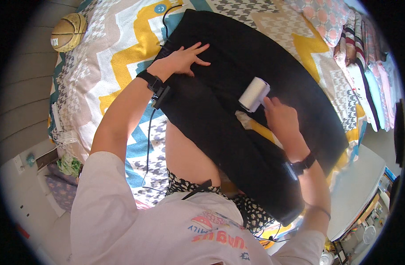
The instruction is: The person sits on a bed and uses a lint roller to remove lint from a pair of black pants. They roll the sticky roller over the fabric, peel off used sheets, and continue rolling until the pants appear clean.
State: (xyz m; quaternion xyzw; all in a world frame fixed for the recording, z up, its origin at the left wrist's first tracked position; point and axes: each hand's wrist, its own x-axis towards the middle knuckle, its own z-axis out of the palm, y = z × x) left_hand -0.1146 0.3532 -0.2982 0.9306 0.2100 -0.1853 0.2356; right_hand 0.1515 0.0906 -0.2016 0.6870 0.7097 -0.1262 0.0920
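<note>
Black trousers [202, 102] lie spread over a patterned blanket [129, 56], with one leg reaching across my lap. The two legs part at the middle, and the blanket shows through the gap. My right hand [282, 119] grips the handle of a lint roller [254, 94], whose white sheet roll is over the inner edge of the far leg. Whether the roll touches the cloth is hard to tell. Fingers spread, my left hand [187, 59] rests on the upper part of the trousers and holds nothing.
A basketball [69, 32] sits at the bed's far left edge. Black cable [148, 142] runs along the blanket beside my leg. Several garments [365, 69] hang at the right, near a patterned pillow [325, 20]. A white tabletop [358, 188] stands at the lower right.
</note>
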